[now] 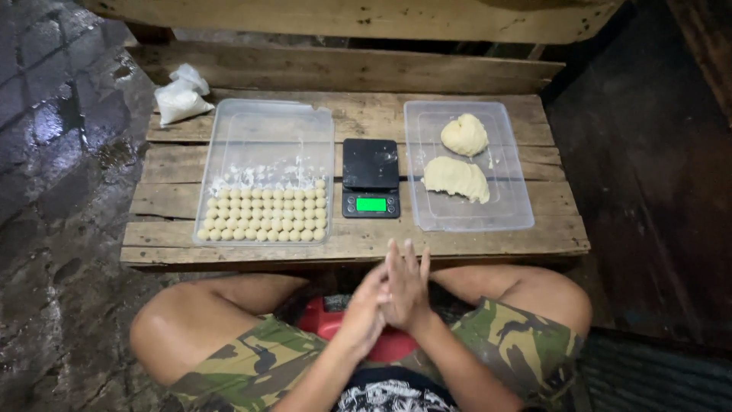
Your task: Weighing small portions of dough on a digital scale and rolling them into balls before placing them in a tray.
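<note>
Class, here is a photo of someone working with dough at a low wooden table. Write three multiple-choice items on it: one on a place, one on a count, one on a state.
1. Where does the scale stand?
A. between the two trays
B. inside the left tray
C. on the floor

2. How many large dough lumps lie in the right tray?
A. one
B. two
C. four

3. How are the hands?
A. spread far apart
B. pressed palm to palm
C. resting on the scale

Answers: 1 A, the scale sits between the left tray and the right one. 2 B, one lump lies behind another. 3 B, the left hand and right hand meet above the lap.
</note>
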